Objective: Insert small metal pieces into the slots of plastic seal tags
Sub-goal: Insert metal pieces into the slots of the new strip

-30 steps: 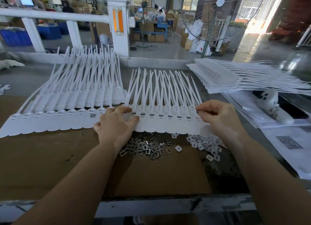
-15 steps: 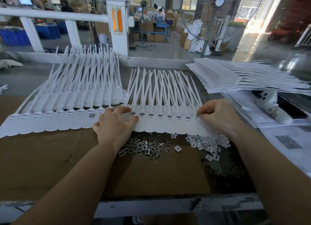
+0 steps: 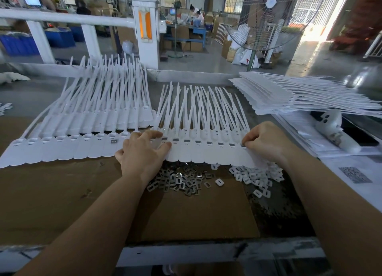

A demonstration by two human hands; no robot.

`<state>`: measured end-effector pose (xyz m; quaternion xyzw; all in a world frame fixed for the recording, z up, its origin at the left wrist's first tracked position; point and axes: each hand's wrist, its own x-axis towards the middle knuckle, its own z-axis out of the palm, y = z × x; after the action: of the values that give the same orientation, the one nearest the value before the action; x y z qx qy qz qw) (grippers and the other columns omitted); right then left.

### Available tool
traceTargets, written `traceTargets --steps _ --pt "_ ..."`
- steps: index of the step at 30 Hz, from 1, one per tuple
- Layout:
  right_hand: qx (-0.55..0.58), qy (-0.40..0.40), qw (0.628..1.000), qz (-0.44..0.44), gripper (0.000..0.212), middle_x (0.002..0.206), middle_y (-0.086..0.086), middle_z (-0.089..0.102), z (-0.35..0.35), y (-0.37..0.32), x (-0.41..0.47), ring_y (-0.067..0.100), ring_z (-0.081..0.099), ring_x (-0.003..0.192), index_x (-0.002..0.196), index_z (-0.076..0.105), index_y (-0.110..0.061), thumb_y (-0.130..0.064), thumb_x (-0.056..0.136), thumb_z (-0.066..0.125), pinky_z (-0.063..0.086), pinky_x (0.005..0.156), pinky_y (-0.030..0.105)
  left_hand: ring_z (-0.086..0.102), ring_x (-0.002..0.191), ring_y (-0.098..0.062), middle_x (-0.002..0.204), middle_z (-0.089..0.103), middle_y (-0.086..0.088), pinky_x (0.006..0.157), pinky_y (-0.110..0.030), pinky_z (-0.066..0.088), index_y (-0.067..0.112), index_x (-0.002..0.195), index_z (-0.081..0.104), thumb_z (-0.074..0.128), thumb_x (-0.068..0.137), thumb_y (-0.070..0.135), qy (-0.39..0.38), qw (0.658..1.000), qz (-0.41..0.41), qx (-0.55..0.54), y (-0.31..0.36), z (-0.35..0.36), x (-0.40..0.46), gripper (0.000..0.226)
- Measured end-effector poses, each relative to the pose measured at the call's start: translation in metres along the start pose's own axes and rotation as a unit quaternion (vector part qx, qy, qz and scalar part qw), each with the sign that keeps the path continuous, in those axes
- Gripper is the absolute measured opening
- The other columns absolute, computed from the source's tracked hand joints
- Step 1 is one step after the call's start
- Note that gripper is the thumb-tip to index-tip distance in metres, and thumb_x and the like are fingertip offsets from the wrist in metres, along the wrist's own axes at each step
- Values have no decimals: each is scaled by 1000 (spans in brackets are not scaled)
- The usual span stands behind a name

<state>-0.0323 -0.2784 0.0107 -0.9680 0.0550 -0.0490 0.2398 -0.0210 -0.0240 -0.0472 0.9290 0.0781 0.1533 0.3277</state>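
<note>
A row of white plastic seal tags (image 3: 203, 149) lies side by side across the cardboard, most with a dark metal piece in the slot. My left hand (image 3: 142, 151) rests flat on the tags' left end with fingers stretched out. My right hand (image 3: 266, 141) is curled at the row's right end, its fingertips pinching a small metal piece at the last tag's slot. A heap of small metal pieces (image 3: 182, 179) lies just in front of the tags. White plastic caps (image 3: 254, 176) are piled to its right.
A second fanned row of seal tags (image 3: 68, 143) lies to the left. A stack of tags (image 3: 299, 96) sits at the back right. A white controller (image 3: 334, 129) rests on papers at the right. The brown cardboard sheet (image 3: 62, 193) covers the table.
My right hand has slid slightly rightward and down onto the last tag of the row. My left hand has stayed pressed on the tags.
</note>
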Motion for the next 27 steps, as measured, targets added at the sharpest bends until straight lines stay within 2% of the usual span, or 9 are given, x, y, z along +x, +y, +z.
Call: traceTargets --steps 6,11,16,19,23,27 --pt "57 46 997 -8 17 92 0 65 1 6 -2 11 58 88 86 73 -12 -4 86 59 42 78 22 39 123 -24 129 48 -2 101 -46 23 37 114 59 60 81 51 -2 1000 0 2 0 1 1 35" --pt "58 54 997 -15 19 100 3 68 1 8 -5 10 58 87 93 73 -11 -2 86 57 41 77 21 41 122 -24 128 48 -3 100 -46 23 38 114 58 59 81 51 -6 1000 -1 3 0 1 2 35" --pt "50 86 993 -57 17 95 -1 68 4 -3 -18 10 60 84 93 71 -13 -5 89 56 44 76 17 40 122 -24 127 48 -3 100 -46 23 38 114 58 59 81 51 -4 1000 -1 7 0 0 1 36" --pt "40 52 990 -122 15 89 -8 63 14 -20 -32 3 59 79 94 70 -18 -9 88 60 44 70 9 39 123 -25 129 47 -3 101 -47 23 38 115 58 58 82 51 -7 1000 -2 6 1 0 1 36" --pt "-6 -13 980 -199 11 81 -19 52 26 -37 -48 -3 51 74 89 70 -23 -13 85 65 40 70 10 38 124 -25 130 47 -3 101 -46 22 38 116 57 58 82 51 -8 1000 1 3 0 -1 0 36" --pt "-49 -46 970 -232 10 81 -19 45 34 -43 -52 5 49 80 88 72 -25 -18 83 68 39 76 19 38 124 -24 130 47 -3 100 -46 22 38 115 58 59 82 51 -6 1000 2 1 0 -1 -1 36"
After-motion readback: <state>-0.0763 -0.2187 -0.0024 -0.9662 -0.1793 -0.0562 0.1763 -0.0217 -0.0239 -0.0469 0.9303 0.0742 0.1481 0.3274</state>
